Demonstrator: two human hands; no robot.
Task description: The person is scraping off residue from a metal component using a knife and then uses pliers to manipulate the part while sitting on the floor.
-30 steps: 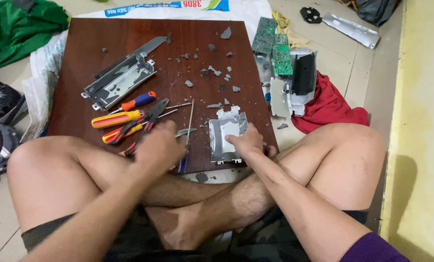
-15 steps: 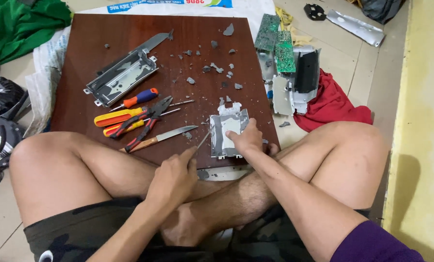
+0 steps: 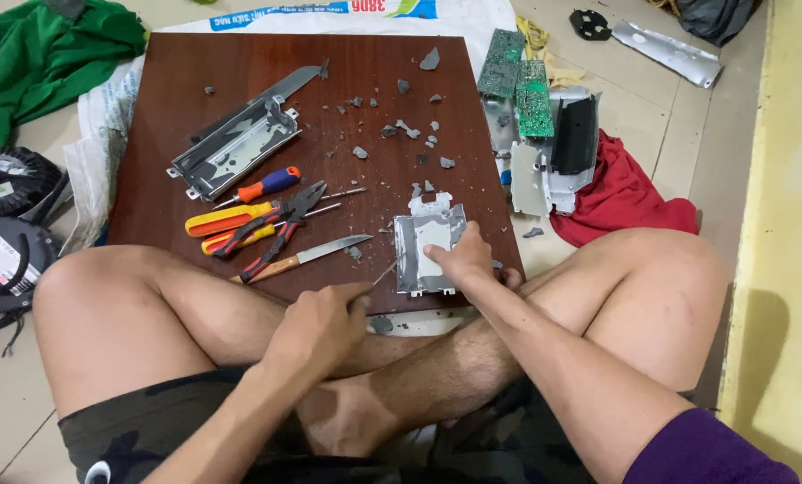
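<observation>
The right hand presses flat on a metal plate at the board's five o'clock corner. The left hand, at the plate's seven o'clock, is closed round a thin tool whose tip touches the plate's edge.

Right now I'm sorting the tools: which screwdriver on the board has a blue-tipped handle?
The upper screwdriver, orange handle with a blue end, beside the metal bracket. The other is yellow and red.
</observation>
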